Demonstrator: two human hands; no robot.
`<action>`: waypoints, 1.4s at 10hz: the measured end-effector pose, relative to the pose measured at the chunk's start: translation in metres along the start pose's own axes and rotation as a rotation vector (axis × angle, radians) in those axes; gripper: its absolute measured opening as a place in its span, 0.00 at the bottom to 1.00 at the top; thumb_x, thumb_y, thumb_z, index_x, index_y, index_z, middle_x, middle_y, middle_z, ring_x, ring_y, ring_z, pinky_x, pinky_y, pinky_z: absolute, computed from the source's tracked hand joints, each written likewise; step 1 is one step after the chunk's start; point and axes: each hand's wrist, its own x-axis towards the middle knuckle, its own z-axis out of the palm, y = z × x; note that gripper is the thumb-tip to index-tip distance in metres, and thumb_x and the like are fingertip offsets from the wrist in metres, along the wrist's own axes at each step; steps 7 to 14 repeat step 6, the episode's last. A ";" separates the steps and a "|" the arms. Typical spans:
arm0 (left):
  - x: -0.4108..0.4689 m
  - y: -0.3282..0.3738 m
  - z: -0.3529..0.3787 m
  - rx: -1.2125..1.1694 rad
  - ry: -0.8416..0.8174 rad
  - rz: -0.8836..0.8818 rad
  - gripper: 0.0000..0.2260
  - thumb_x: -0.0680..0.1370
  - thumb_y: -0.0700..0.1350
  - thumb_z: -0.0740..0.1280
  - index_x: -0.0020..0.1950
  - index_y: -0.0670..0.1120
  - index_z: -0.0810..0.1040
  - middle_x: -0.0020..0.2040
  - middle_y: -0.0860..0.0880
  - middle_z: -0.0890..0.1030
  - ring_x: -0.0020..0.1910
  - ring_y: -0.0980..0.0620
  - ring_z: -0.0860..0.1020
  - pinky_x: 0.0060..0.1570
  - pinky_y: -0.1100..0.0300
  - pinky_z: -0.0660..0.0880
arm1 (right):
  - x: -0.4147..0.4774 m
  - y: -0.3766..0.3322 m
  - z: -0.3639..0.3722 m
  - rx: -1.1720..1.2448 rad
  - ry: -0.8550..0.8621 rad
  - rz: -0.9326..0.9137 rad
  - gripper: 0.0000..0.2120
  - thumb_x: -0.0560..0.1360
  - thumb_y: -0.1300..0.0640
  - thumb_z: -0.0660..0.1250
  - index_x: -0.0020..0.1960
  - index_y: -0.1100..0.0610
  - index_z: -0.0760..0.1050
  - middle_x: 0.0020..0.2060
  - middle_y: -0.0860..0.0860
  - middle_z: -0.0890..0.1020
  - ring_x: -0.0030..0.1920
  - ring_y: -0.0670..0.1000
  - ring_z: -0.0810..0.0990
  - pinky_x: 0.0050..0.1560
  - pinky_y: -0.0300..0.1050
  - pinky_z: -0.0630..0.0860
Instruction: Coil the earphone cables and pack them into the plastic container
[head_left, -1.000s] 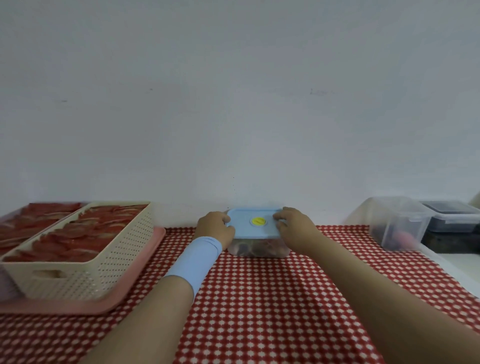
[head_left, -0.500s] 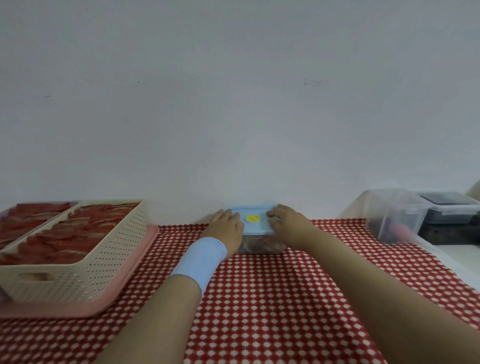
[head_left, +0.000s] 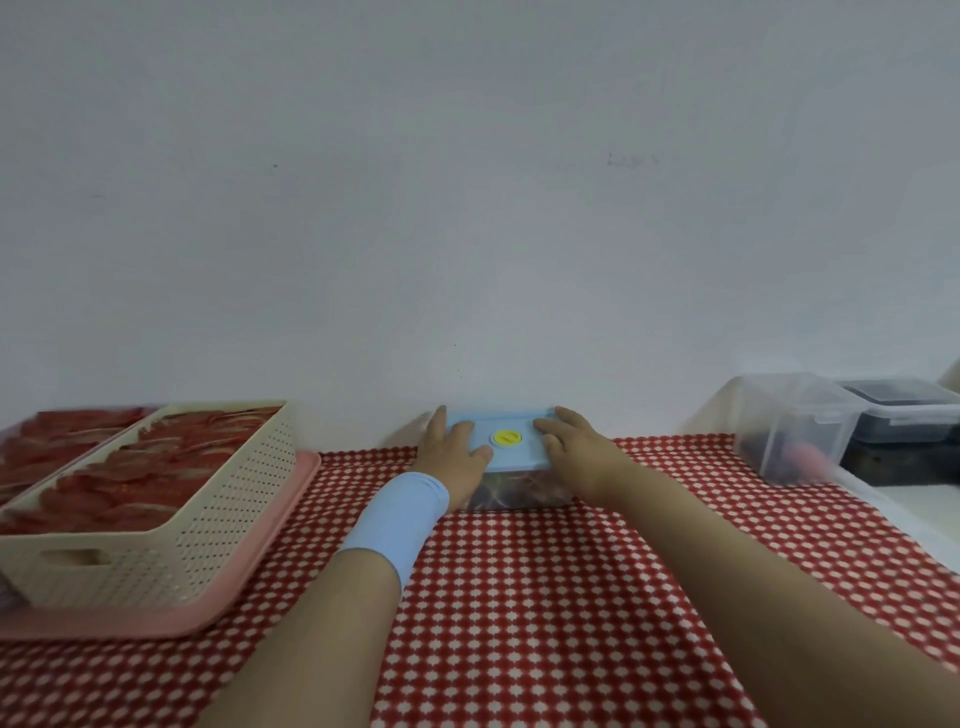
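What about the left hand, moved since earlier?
Yes, the left hand slid rightward from the left edge of the blue lid onto its top.

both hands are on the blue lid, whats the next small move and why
Probably press down to seat the blue lid: the left hand and right hand both lie flat on it, either side of its yellow button, and the clear container beneath already has contents.
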 end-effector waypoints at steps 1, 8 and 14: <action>-0.002 -0.003 0.004 -0.112 0.040 -0.042 0.28 0.82 0.54 0.58 0.79 0.47 0.56 0.80 0.47 0.50 0.78 0.48 0.54 0.74 0.53 0.54 | 0.006 0.005 0.012 -0.124 0.008 0.017 0.21 0.86 0.58 0.52 0.77 0.63 0.62 0.79 0.57 0.59 0.78 0.62 0.54 0.76 0.53 0.62; -0.012 -0.005 0.005 -0.330 0.149 -0.020 0.30 0.82 0.56 0.60 0.80 0.48 0.53 0.79 0.48 0.58 0.77 0.49 0.59 0.74 0.53 0.57 | 0.003 0.002 0.000 0.225 0.135 0.064 0.24 0.85 0.49 0.57 0.80 0.52 0.62 0.77 0.57 0.65 0.76 0.58 0.65 0.73 0.49 0.62; -0.012 -0.005 0.005 -0.330 0.149 -0.020 0.30 0.82 0.56 0.60 0.80 0.48 0.53 0.79 0.48 0.58 0.77 0.49 0.59 0.74 0.53 0.57 | 0.003 0.002 0.000 0.225 0.135 0.064 0.24 0.85 0.49 0.57 0.80 0.52 0.62 0.77 0.57 0.65 0.76 0.58 0.65 0.73 0.49 0.62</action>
